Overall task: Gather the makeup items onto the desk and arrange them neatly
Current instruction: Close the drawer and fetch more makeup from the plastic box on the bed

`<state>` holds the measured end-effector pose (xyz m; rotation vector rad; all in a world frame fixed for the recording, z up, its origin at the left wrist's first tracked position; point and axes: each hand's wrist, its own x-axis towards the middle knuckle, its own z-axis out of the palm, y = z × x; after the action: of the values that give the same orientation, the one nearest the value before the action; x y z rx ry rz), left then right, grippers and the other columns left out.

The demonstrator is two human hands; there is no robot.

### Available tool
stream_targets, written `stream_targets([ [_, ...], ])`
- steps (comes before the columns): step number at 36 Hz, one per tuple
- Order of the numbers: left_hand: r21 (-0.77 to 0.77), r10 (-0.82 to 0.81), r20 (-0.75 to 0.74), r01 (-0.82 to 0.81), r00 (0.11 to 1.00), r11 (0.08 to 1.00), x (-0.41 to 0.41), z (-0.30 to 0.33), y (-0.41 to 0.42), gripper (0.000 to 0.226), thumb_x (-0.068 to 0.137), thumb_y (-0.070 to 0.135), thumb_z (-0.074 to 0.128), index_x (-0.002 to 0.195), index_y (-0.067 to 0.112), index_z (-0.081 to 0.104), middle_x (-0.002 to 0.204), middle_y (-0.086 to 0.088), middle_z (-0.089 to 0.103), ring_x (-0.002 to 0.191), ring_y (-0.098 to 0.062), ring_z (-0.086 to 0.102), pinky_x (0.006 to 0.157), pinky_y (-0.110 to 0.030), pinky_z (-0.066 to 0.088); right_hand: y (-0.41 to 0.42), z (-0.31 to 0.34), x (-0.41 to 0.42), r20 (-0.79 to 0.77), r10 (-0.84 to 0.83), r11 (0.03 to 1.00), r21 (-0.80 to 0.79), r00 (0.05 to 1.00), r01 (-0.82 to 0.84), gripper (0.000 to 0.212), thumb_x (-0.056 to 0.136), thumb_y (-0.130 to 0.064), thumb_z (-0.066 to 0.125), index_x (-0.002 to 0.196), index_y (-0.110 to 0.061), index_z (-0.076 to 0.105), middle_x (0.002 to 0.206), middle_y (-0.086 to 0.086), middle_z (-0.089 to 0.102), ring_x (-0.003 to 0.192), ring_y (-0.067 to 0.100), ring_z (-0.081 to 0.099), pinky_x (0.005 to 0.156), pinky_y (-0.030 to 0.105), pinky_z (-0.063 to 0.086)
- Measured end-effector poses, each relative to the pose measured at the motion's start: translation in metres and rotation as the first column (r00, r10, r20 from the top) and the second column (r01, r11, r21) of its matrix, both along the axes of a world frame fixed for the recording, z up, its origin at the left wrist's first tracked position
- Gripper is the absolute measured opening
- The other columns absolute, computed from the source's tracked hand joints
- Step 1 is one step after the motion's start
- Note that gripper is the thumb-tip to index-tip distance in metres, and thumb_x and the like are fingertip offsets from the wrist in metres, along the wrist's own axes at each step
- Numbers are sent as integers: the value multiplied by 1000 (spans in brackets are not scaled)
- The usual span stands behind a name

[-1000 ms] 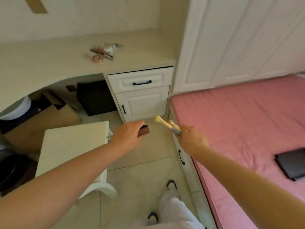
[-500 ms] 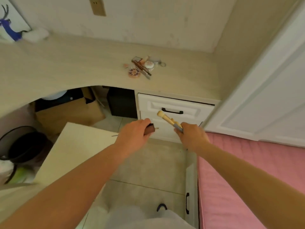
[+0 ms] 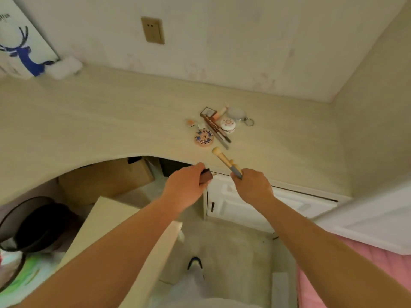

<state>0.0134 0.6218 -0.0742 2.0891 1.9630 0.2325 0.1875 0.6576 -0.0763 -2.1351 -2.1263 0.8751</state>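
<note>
- From my remote seat I judge the gathering well along: a small cluster of makeup [image 3: 219, 126] already lies on the bench [image 3: 111, 121], and two more loads are in hand, not yet set down.
- My left grip [image 3: 185, 185] is curled round a small dark brown case [image 3: 205, 176]; only its blunt, boxy end shows past the fingers, so I cannot tell exactly what item it is.
- My right grip [image 3: 252, 185] is closed on makeup brushes [image 3: 226, 162], held by their grey lower ends. The pale wooden handles slant up and to the left of that grip, ending in a cream bristle tuft above the bench's front edge.
- The cluster sits beyond both grips, slightly nearer the right one, and looks untidy: a round peach compact [image 3: 204, 138] with a blue pattern, a white round pot [image 3: 228, 124], a frosted round mirror-like disc [image 3: 236, 113] with a key ring, a long brown tube [image 3: 212, 125], thin pencils and small square pans, some overlapping at odd angles.
- Still to do, as I read it: lay down the brushes and the case, then straighten everything into order.
- The bench top is a pale, matte wood-grain laminate with a curved cut-out front; below the right grip are glossy white cabinet drawers [image 3: 262, 203].
</note>
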Motion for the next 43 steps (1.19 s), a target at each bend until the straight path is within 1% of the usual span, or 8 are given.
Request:
stream_targets([
  [3, 2, -36, -15, 36, 999, 999, -19, 3, 38, 23, 94, 37, 47, 99, 15, 46, 87, -3, 61, 80, -26, 60, 63, -35, 44, 29, -4, -17, -9, -24, 1000, -11, 1000, 24, 37, 98, -44, 33, 81, -13, 45, 67, 1, 44, 68, 23, 50, 53, 29, 37],
  [6, -1, -33, -18, 33, 999, 999, -33, 4, 70, 24, 93, 37, 48, 101, 15, 47, 89, -5, 63, 82, -27, 61, 65, -34, 43, 53, -8, -32, -38, -53, 998, -24, 998, 52, 41, 97, -46, 33, 70, -16, 39, 67, 1, 45, 66, 22, 49, 47, 27, 31],
  [15, -77, -19, 72, 25, 997, 997, -42, -13, 142, 18, 93, 29, 47, 104, 15, 49, 91, -7, 65, 78, -28, 60, 58, -30, 36, 129, -15, -45, -68, -114, 992, -63, 991, 110, 41, 97, -43, 35, 64, -20, 35, 67, 1, 45, 58, 17, 45, 45, 26, 28],
  [19, -109, 40, 106, -28, 994, 994, -44, -20, 176, 16, 91, 25, 48, 103, 13, 49, 95, -10, 66, 83, -31, 60, 60, -31, 38, 164, -16, -50, -77, -90, 993, -85, 993, 84, 35, 97, -40, 37, 75, -14, 44, 72, 3, 48, 64, 21, 48, 47, 27, 30],
  [24, -190, 122, 96, -102, 988, 976, -46, -22, 214, 20, 91, 25, 46, 106, 12, 50, 98, -12, 65, 87, -32, 61, 64, -35, 45, 206, -22, -59, -93, -70, 992, -109, 993, 60, 30, 95, -38, 38, 90, -11, 49, 88, 10, 56, 80, 28, 55, 63, 31, 39],
  [31, -176, 189, 94, -171, 977, 969, -56, -28, 256, 16, 92, 27, 47, 98, 12, 47, 93, -11, 64, 83, -31, 60, 61, -33, 41, 255, -27, -75, -77, -1, 997, -83, 997, -5, 23, 96, -34, 38, 86, -14, 44, 82, 6, 54, 73, 24, 53, 57, 29, 39],
  [38, -219, 204, 50, -188, 978, 957, -78, -44, 299, 17, 91, 28, 49, 100, 14, 47, 93, -8, 64, 83, -30, 61, 64, -36, 46, 303, -41, -93, 108, 77, 997, 23, 991, -80, 27, 96, -42, 38, 93, -16, 39, 71, 0, 49, 66, 22, 51, 45, 28, 32],
  [43, -238, 176, -1, -171, 984, 956, -93, -58, 334, 16, 92, 25, 45, 102, 13, 46, 96, -7, 63, 87, -30, 61, 64, -34, 42, 344, -50, -107, 234, 203, 973, 62, 951, -223, 32, 96, -47, 37, 98, -16, 42, 79, 0, 54, 64, 19, 52, 50, 28, 36],
])
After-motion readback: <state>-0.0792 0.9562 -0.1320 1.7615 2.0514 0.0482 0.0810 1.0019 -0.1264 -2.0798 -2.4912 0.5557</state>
